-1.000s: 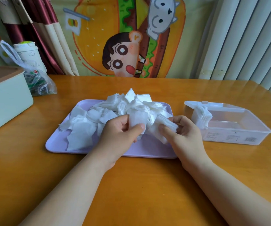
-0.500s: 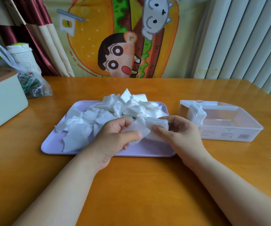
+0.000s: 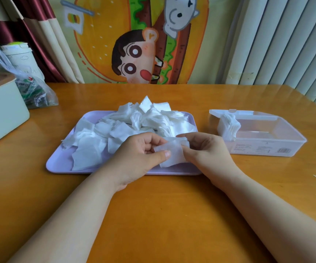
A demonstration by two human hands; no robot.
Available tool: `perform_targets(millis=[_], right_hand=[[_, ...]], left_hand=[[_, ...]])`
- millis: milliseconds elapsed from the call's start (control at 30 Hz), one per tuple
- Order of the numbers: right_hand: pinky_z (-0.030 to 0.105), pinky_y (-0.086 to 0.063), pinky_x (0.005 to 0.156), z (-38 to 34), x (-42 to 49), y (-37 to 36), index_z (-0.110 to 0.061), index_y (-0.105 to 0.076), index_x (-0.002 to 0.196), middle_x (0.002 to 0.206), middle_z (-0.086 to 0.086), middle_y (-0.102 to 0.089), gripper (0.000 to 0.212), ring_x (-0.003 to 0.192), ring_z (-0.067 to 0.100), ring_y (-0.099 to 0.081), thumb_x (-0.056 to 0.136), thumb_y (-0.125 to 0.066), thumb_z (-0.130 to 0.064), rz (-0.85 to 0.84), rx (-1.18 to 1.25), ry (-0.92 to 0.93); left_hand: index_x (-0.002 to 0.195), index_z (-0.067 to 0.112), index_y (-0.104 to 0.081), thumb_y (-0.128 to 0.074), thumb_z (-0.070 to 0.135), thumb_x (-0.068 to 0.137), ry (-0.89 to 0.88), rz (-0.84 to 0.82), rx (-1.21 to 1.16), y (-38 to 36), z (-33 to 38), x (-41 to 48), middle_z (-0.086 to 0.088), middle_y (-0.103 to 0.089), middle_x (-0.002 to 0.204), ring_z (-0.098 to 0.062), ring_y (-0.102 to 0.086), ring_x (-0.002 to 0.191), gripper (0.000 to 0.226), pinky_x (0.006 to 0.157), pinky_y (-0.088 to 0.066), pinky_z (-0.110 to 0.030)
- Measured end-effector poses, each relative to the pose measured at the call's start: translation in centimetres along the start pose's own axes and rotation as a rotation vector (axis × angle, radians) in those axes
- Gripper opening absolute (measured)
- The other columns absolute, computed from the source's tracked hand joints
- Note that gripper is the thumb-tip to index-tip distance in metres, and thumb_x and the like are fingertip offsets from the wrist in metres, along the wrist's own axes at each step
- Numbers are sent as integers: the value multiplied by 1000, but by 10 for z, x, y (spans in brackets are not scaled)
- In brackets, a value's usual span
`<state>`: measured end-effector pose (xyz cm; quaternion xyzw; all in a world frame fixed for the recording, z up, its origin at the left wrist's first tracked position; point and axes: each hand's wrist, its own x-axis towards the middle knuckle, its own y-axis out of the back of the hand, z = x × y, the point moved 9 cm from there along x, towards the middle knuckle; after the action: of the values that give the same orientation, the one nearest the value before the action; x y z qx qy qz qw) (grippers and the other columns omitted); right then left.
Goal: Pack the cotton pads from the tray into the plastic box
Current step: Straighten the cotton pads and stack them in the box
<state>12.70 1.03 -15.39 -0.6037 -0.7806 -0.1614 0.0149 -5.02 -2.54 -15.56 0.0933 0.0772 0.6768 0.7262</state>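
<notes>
Print on the plastic box's [image 3: 274, 123] label [image 3: 263, 148] is too small to read. The left edge cuts off the pale box [image 3: 1, 107]. The left grip [image 3: 140, 154] and right grip [image 3: 204, 149] cover part of the cotton pads [image 3: 174, 154] they pinch.

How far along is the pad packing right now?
Done: one small stack stands at the left end of the plastic box. In hand: the left hand and right hand pinch a few pads above the tray. Left: a large heap on the tray, so most remains.
</notes>
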Motion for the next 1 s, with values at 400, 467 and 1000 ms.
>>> perform_targets(millis=[400, 467, 1000], right_hand=[[34, -60, 85, 5, -1, -3, -15, -81, 109, 93, 4, -83, 21, 89, 25, -79, 97, -70, -2, -44, 27, -20], [29, -56, 80, 4, -1, -4, -16, -81, 108, 92, 6, -83, 20, 80, 15, -73, 98, -70, -4, -52, 33, -25], [7, -46, 67, 9, 3, -4, -7, -76, 120, 74, -14, -77, 20, 66, -3, -67, 104, -63, -8, -81, 41, 4]], left_hand=[[93, 20, -80, -80, 17, 91, -22, 33, -7, 1, 4, 0, -24, -72, 107, -21, -63, 87, 4, 92, -59, -43], [95, 19, -79, -81, 16, 91, -19, 55, -6, 2, 3, 0, -24, -71, 106, -22, -64, 86, 5, 93, -59, -45], [94, 17, -75, -82, 18, 89, -27, 119, -25, 1, -3, 9, -21, -72, 93, -15, -61, 76, 9, 77, -54, -32]])
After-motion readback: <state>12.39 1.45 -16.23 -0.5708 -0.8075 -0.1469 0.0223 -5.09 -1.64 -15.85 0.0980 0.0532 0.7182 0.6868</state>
